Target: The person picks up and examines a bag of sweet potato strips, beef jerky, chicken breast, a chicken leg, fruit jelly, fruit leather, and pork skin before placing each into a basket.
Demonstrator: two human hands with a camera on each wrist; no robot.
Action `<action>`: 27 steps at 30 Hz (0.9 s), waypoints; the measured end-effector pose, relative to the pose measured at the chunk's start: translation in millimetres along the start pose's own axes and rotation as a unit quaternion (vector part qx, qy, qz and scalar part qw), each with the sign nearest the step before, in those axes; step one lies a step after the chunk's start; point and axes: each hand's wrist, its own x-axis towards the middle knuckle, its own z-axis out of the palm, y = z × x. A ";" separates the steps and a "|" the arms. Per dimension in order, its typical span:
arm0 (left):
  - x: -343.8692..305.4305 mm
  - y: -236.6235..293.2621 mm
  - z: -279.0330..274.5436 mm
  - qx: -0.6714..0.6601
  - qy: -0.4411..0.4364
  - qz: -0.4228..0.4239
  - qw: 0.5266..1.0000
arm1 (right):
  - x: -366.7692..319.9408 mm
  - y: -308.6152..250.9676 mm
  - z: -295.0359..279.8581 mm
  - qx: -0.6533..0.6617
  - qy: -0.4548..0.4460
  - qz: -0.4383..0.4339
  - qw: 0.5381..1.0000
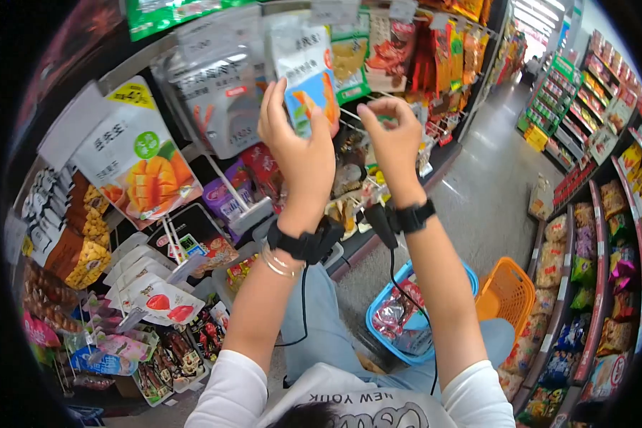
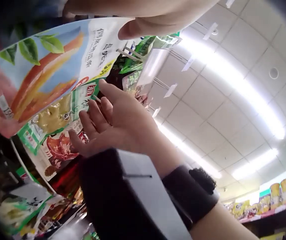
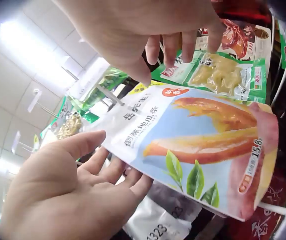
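Note:
A blue-and-white bag of dried sweet potato strips hangs at a metal display prong by its white top end. My left hand holds this bag at its side edge, the thumb over the front and the other fingers partly hidden behind, as the right wrist view shows. On the other side, my right hand is raised beside the bag with loosely bent fingers and nothing in them. Behind the bag, close to the right fingers, hangs a green-edged clear packet of yellowish food.
Left of the bag hang a large grey pouch and a mango pouch. Price-tagged prongs stick out from the rack. On the floor stand a blue basket with packets inside and an orange basket. Snack shelves line the right side.

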 end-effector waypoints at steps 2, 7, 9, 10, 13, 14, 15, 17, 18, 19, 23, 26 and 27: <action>-33.7 13.2 -3.1 -0.031 -0.050 -0.009 0.998 | -36.8 18.7 -30.0 0.004 -0.015 0.016 1.000; -147.2 11.5 16.6 -0.157 -0.245 -0.159 0.943 | -126.2 64.4 -107.9 -0.067 -0.011 0.109 0.992; -208.4 0.1 25.6 -0.157 -0.324 -0.247 0.899 | -166.7 97.9 -146.8 -0.137 -0.010 0.148 0.979; -243.1 -8.8 29.2 -0.156 -0.354 -0.297 0.873 | -189.7 114.0 -167.0 -0.151 -0.010 0.199 0.968; -349.8 -37.8 29.9 -0.172 -0.428 -0.428 0.777 | -257.2 162.6 -220.1 -0.156 0.011 0.337 0.928; -373.8 -36.6 25.2 -0.180 -0.450 -0.535 0.692 | -281.4 176.5 -234.2 -0.137 0.031 0.383 0.913; -394.2 -39.1 20.0 -0.168 -0.478 -0.578 0.640 | -305.4 190.9 -245.6 -0.115 0.051 0.426 0.896; -426.0 -45.3 9.2 -0.135 -0.522 -0.638 0.550 | -359.6 223.0 -263.9 -0.201 0.051 0.472 0.857; -438.9 -48.6 4.4 -0.115 -0.539 -0.657 0.515 | -382.9 234.9 -269.4 -0.242 0.050 0.493 0.834; -453.6 -53.8 -0.2 -0.095 -0.556 -0.674 0.478 | -399.4 240.8 -272.3 -0.237 0.057 0.543 0.803; -499.9 -73.2 -22.6 -0.054 -0.566 -0.709 0.417 | -471.5 280.7 -279.7 -0.236 0.056 0.683 0.689; -510.3 -74.3 -25.3 -0.009 -0.572 -0.706 0.417 | -487.1 291.6 -278.0 -0.250 0.049 0.704 0.663; -513.8 -74.5 -23.1 -0.009 -0.575 -0.703 0.418 | -486.1 296.1 -276.2 -0.251 0.051 0.707 0.659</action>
